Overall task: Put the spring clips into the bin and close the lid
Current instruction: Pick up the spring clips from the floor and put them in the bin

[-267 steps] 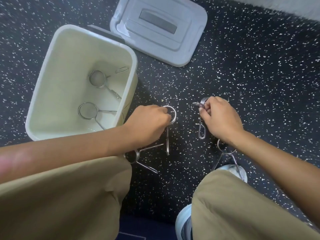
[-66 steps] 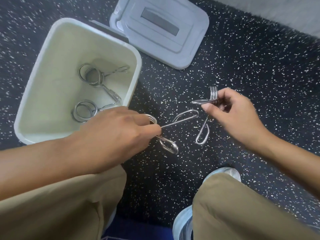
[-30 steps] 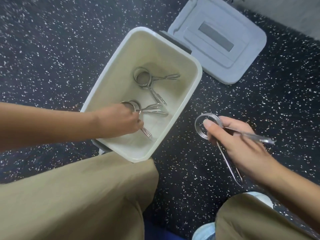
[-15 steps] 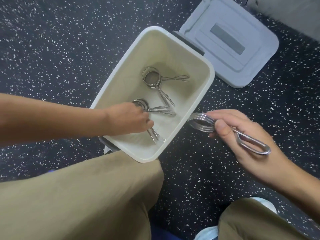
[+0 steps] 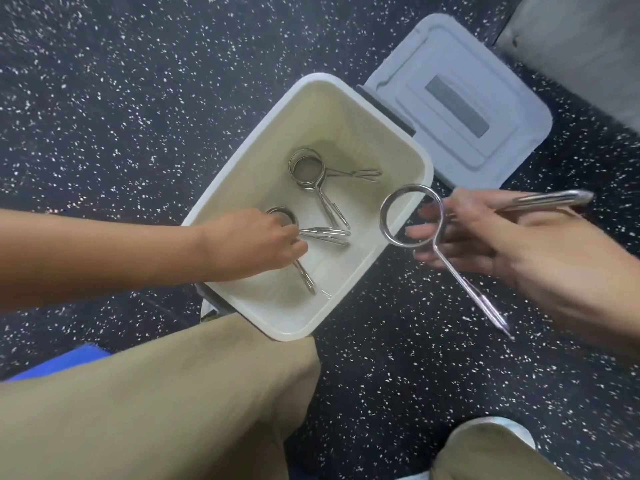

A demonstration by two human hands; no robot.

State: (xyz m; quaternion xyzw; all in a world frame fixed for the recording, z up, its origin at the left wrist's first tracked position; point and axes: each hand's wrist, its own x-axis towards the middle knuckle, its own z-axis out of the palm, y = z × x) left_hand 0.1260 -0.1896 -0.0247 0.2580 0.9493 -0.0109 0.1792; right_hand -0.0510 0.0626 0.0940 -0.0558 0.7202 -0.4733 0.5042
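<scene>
A cream plastic bin (image 5: 348, 289) stands open on the speckled dark floor. Several steel spring clips lie inside: one at the back (image 5: 306, 168), others bunched near the middle (image 5: 325, 234). My left hand (image 5: 256, 244) reaches into the bin, its fingers closed around a clip (image 5: 306, 277) whose arm juts toward the bin's near wall. My right hand (image 5: 485, 237) holds another spring clip (image 5: 410, 216) just right of the bin's rim, its ring overlapping the rim edge and its two arms splayed. The grey lid (image 5: 460, 102) lies flat behind the bin to the right.
My knees in tan trousers (image 5: 173, 403) fill the foreground, the left one touching the bin's near corner. A light shoe (image 5: 495, 431) shows at the lower right. A blue object (image 5: 55, 362) sits at the left edge. A pale wall or block (image 5: 581, 46) stands at the upper right.
My right hand has brought its clip up to the bin's right rim and turned it so the ring faces me. My left hand stays inside the bin on a clip.
</scene>
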